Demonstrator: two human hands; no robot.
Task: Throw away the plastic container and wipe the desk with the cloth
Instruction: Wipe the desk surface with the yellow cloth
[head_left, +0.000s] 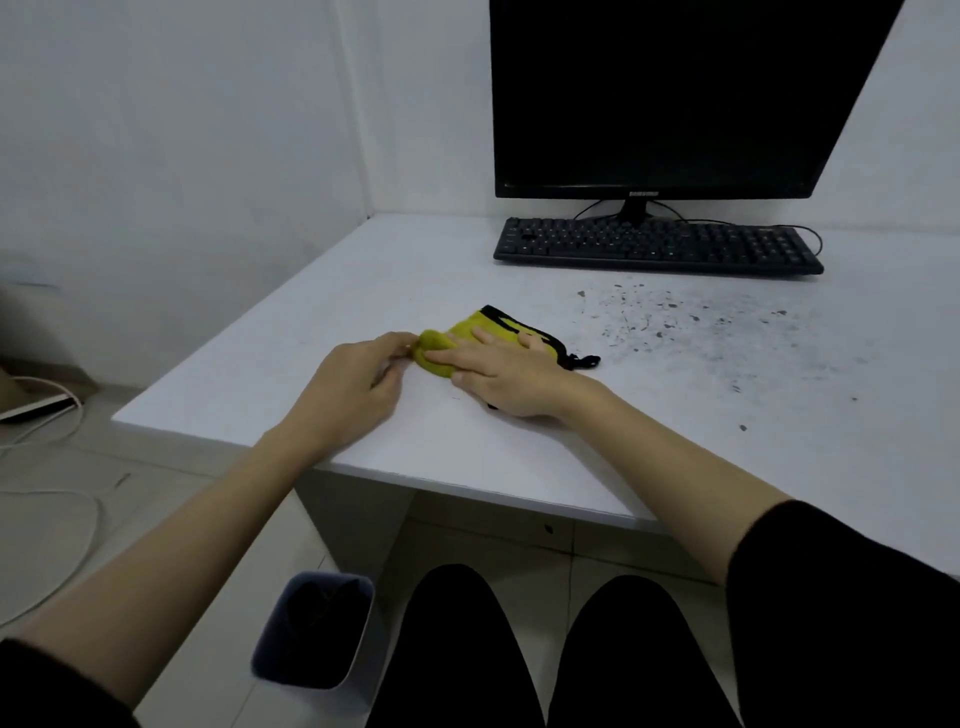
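Cloth (470, 332) soft, limp, light: I bunch it.
Left hand (358, 384) pinches its left end; right hand (501, 374) flat on top, 2 hands together.

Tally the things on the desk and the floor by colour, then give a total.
Black: 2, the monitor and the keyboard
Yellow: 1, the cloth, black-trimmed, under both hands
Grey: 1, the bin on the floor
White: 1, the cable on the floor
Total: 5
No plastic container shows on the desk.
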